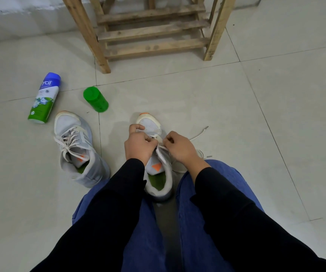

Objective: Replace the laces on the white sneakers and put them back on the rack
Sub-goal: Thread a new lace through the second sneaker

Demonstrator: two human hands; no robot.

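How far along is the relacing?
Done, apparently: one sneaker sits laced. In hand: left hand and right hand pinch the lace on the other sneaker, one end trailing loose on the floor. Left: finish lacing, then put both on the rack; neither is there yet.

We saw home setting: pale tiled floor (275,114), rough wooden rack (154,48) near white wall (21,16), worn sneaker (76,146), blue-capped bottle (44,97), green container (95,99) lying loose on floor.
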